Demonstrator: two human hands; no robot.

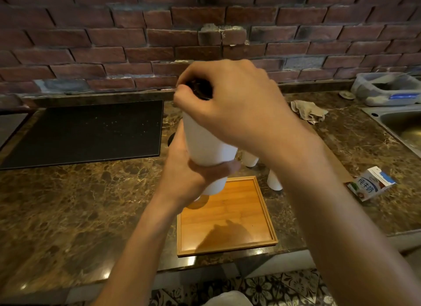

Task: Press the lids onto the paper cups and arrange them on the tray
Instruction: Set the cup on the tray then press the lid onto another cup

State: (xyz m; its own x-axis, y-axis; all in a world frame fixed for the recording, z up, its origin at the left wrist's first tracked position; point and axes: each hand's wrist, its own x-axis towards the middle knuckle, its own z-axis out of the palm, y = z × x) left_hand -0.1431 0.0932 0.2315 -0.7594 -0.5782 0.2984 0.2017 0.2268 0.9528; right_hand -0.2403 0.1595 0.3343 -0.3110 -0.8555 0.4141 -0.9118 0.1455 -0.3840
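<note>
A white paper cup is held up above the counter, over the far left corner of the wooden tray. My left hand grips the cup around its lower part. My right hand is closed over the cup's top, fingers on a dark lid that is mostly hidden. Two more white cups stand on the counter just beyond the tray's far right corner, partly hidden by my right arm. The tray holds nothing that I can see.
A black mat lies at the left. A crumpled cloth, a plastic container and a steel sink are at the back right. A milk carton lies on the counter to the right. A brick wall stands behind.
</note>
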